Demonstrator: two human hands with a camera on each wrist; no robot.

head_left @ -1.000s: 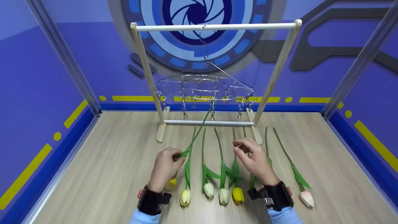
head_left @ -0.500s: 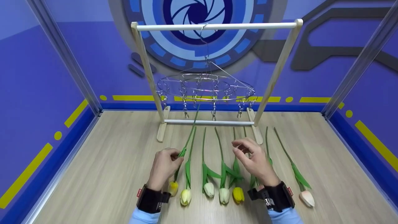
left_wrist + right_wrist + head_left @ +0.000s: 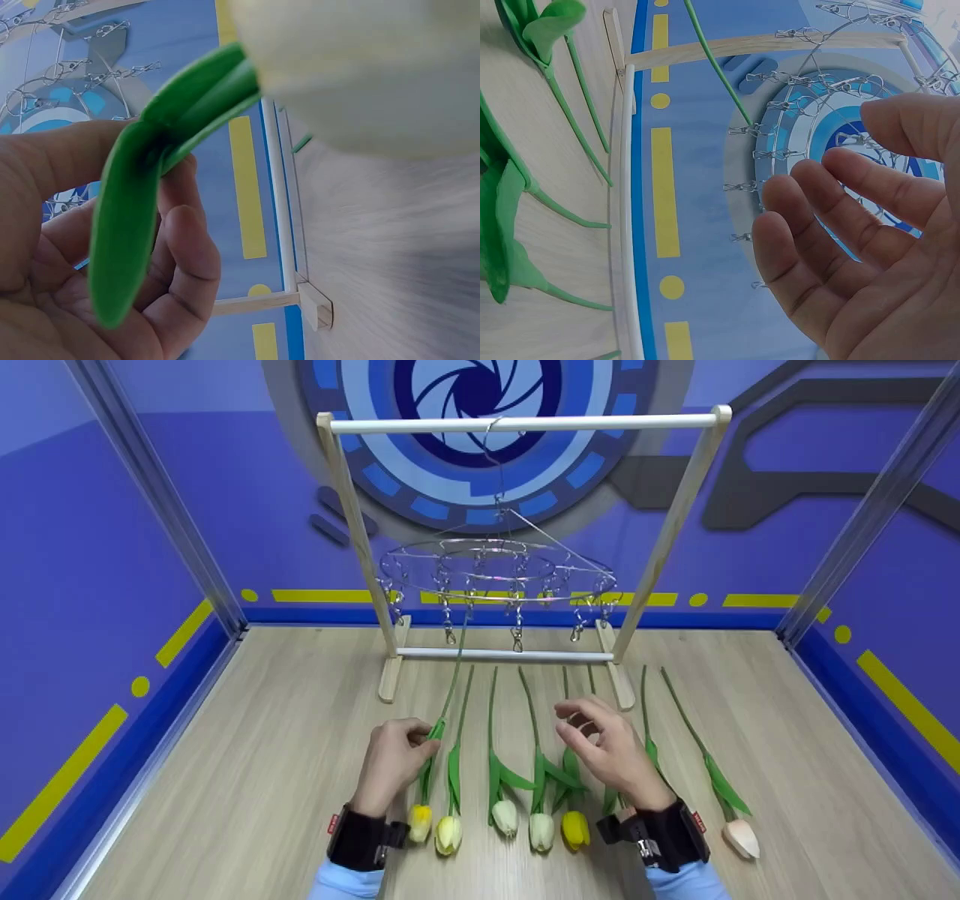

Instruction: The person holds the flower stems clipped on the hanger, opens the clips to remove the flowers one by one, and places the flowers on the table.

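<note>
While the left hand [image 3: 394,761] pinches the yellow tulip [image 3: 437,725] mid-stem, tip up by the clip hanger [image 3: 495,574], right hand [image 3: 611,750] hovers, fingers apart. Looks light and bendy, so grip low.

We see a pale matt wood-grain tabletop [image 3: 262,750] | rack [image 3: 671,529] of light wood posts, smooth white bar | shiny wire-metal clip hanger [image 3: 495,574] | tulips [image 3: 496,780] with smooth plastic-looking green leaves

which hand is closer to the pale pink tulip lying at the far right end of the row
Right. The right hand hovers open over the middle stems, a few flowers left of the pale pink tulip; the left hand holds a yellow tulip at the row's opposite end.
</note>
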